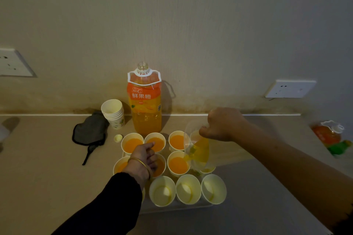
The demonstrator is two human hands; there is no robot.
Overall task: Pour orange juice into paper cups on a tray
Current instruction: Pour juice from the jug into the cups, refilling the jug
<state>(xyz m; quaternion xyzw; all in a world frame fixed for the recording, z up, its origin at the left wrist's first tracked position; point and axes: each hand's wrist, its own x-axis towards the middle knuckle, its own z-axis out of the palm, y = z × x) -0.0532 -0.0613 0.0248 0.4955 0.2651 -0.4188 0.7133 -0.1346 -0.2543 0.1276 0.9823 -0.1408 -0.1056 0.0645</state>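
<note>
Your right hand (222, 125) clamps its grip on the tilted clear jug (197, 150) over a middle-row paper cup (207, 170) on the tray (172, 209) — tilt slowly, stop below the rim. Your left hand (144, 156) rests loose-fingered on filled cups (131, 144) — steady them.

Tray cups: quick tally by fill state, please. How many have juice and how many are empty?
Cups with orange juice: 6
Empty cups: 3
Cups behind the pitcher, level unclear: 2
Total: 11, plus one cup mostly hidden by the left sleeve.
</note>
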